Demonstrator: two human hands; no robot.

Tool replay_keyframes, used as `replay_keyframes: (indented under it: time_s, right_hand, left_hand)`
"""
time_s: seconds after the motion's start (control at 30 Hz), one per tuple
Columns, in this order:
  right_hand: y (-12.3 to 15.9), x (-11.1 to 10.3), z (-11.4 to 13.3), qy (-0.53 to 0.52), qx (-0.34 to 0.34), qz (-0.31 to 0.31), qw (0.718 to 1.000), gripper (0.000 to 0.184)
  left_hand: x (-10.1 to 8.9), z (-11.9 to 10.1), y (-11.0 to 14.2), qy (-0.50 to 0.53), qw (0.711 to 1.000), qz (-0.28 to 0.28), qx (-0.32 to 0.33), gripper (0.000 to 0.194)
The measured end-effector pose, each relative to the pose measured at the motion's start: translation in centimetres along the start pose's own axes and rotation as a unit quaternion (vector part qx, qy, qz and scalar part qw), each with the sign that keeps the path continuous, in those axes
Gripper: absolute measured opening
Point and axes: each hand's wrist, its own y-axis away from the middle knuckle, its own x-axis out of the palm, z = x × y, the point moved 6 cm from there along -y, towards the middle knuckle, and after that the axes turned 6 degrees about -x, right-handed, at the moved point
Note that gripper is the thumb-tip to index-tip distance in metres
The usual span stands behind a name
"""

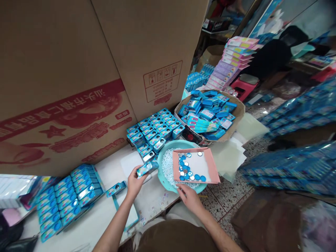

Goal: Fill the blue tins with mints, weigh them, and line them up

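Note:
My left hand (135,183) is closed around a small blue box (145,169), held above the white table beside the basin. My right hand (191,199) is at the near rim of a turquoise basin (160,175), just below a pink tray; its fingers look slightly apart, and I see nothing held in them. The basin holds many small pale beads (167,162). The shallow pink cardboard tray (214,167) lies across the basin, with several round blue and silver discs (186,170) inside it. A single blue box (116,189) lies on the table left of my left hand.
Rows of blue boxes with round holes (157,127) stand behind the basin. Another block of blue boxes (69,199) is at left. A carton (240,120) heaped with blue boxes sits at right. A huge brown carton (65,70) walls off the back. Wrapped blue stacks (288,171) stand right.

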Motion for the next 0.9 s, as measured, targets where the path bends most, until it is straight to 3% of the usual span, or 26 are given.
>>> replay_keyframes:
  time_s: [0.23, 0.37, 0.47, 0.67, 0.8, 0.9]
  right_hand:
    - [0.4, 0.2, 0.5, 0.000, -0.011, 0.000, 1.000, 0.029]
    - [0.8, 0.1, 0.3, 0.009, -0.007, -0.004, 1.000, 0.029]
    - [1.2, 0.0, 0.1, 0.014, -0.006, -0.008, 1.000, 0.031]
    - [2.1, -0.1, -0.2, 0.023, -0.006, -0.017, 1.000, 0.032]
    - [2.4, -0.1, 0.1, 0.031, -0.009, -0.013, 0.999, 0.032]
    - [2.2, -0.1, 0.3, 0.036, -0.010, -0.012, 0.999, 0.032]
  left_hand:
    - [-6.0, 2.3, -3.1, -0.070, 0.991, -0.112, -0.018, 0.050]
    - [-8.1, 3.8, -5.4, -0.113, 0.980, -0.160, -0.040, 0.049]
    - [-8.5, 5.0, -7.0, -0.114, 0.978, -0.170, -0.051, 0.047]
    - [-7.0, 7.3, -8.8, -0.132, 0.982, -0.115, -0.074, 0.044]
    - [-7.4, 6.7, -7.9, -0.154, 0.981, -0.113, -0.024, 0.072]
    - [-9.1, 5.7, -5.2, -0.189, 0.973, -0.130, 0.027, 0.079]
